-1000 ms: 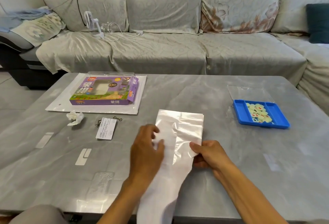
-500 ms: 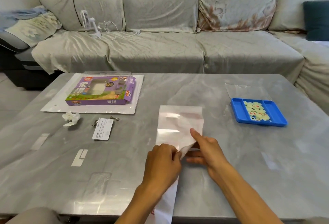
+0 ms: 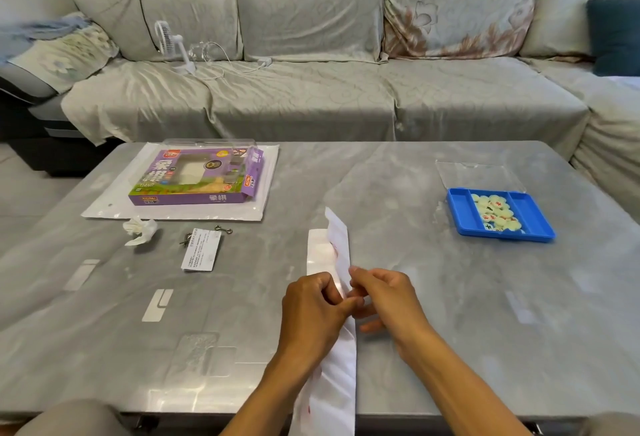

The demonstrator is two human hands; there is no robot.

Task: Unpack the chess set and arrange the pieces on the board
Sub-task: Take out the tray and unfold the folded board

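White folded board sheet (image 3: 332,297) is lying at the table's (image 3: 433,297) near centre as your left hand (image 3: 311,311) and right hand (image 3: 388,300) are pinching its fold; tugging unevenly is risking a tear, judging by its thinness.

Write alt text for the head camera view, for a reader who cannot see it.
Both hands, left hand and right hand, pinch a folded white sheet over a grey table. A blue tray of pale round pieces sits far right; a purple game box far left, sofa behind.
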